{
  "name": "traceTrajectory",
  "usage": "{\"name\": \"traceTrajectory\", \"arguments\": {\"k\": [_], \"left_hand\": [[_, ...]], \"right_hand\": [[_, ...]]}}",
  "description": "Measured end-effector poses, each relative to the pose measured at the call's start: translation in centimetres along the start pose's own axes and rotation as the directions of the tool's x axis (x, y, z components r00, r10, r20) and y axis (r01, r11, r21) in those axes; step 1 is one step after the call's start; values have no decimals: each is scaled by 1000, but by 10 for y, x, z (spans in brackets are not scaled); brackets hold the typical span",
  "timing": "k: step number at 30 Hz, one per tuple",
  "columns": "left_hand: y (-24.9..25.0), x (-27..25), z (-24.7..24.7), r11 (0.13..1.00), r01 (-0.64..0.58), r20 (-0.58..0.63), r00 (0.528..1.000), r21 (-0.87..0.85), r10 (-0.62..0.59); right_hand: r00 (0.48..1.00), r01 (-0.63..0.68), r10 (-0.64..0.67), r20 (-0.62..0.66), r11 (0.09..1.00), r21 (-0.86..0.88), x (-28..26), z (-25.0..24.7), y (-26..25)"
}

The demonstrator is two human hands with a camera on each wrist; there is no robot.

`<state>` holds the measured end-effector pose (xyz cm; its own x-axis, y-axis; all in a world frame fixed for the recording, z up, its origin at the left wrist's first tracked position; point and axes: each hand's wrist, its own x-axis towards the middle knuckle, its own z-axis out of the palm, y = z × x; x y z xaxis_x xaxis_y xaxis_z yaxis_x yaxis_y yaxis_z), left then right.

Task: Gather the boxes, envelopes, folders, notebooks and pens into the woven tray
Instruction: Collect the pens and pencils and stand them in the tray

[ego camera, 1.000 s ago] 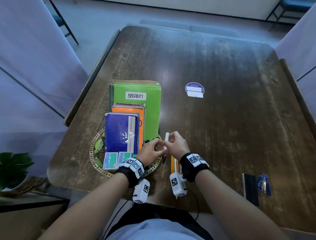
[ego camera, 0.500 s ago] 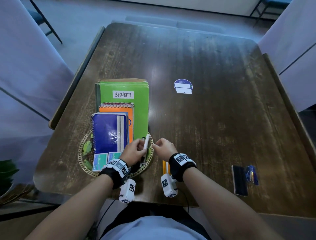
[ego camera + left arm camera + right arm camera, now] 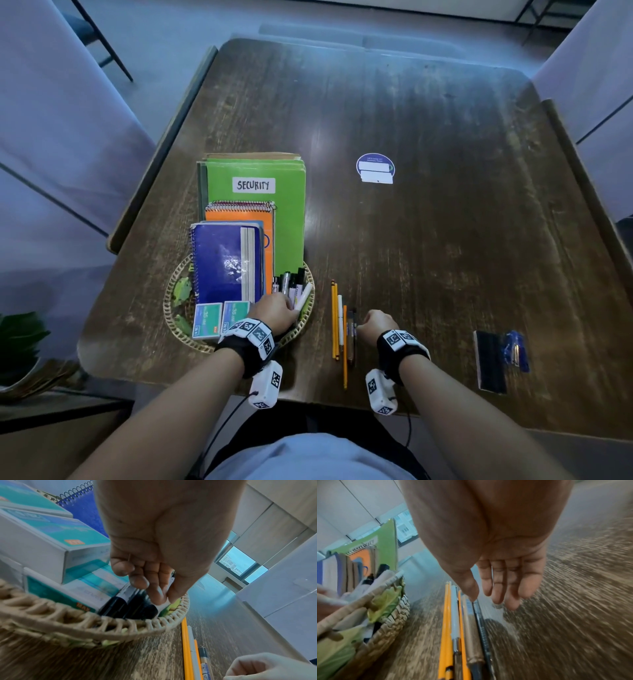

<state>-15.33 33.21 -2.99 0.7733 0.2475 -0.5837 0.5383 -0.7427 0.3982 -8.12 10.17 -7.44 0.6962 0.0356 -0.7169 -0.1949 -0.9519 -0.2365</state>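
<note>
Reaching down into the woven tray (image 3: 173, 320), the left hand (image 3: 274, 310) pinches the near end of a white pen (image 3: 304, 296) between thumb and fingertips (image 3: 157, 597), its grip clamped on that pen. The pen lies tilted against the tray's right rim, beside several black-capped markers (image 3: 291, 282). The right hand (image 3: 375, 323) hovers low over the desk (image 3: 445, 222) just right of the tray, palm down, fingers (image 3: 510, 588) extended and loosely apart, its grip holding nothing, the thumb tip just above a row of pencils and pens (image 3: 340, 325) lying parallel on the desk. Inside the tray, 2 teal boxes (image 3: 219, 317) sit at the near edge, with a blue notebook (image 3: 226, 262), an orange notebook (image 3: 239, 214) and a green folder (image 3: 255, 185) labelled SECURITY stacked and overhanging the tray's far side.
</note>
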Motion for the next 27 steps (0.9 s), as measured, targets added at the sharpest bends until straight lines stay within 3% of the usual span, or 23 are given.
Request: {"name": "traceTrajectory", "arguments": {"k": [5, 10, 20, 27], "left_hand": [[4, -6, 2, 1000, -25, -48, 999, -6, 24], [1, -6, 6, 989, -75, -50, 996, -124, 69], [4, -4, 9, 961, -178, -111, 981, -212, 157], [0, -4, 8, 960, -179, -105, 982, -217, 159]], "right_hand": [[999, -6, 5, 47, 1000, 20, 4, 15, 8], [998, 12, -14, 59, 999, 36, 3, 24, -2], [996, 51, -55, -66, 997, -54, -1, 36, -11], [998, 22, -27, -60, 997, -74, 0, 33, -14]]}}
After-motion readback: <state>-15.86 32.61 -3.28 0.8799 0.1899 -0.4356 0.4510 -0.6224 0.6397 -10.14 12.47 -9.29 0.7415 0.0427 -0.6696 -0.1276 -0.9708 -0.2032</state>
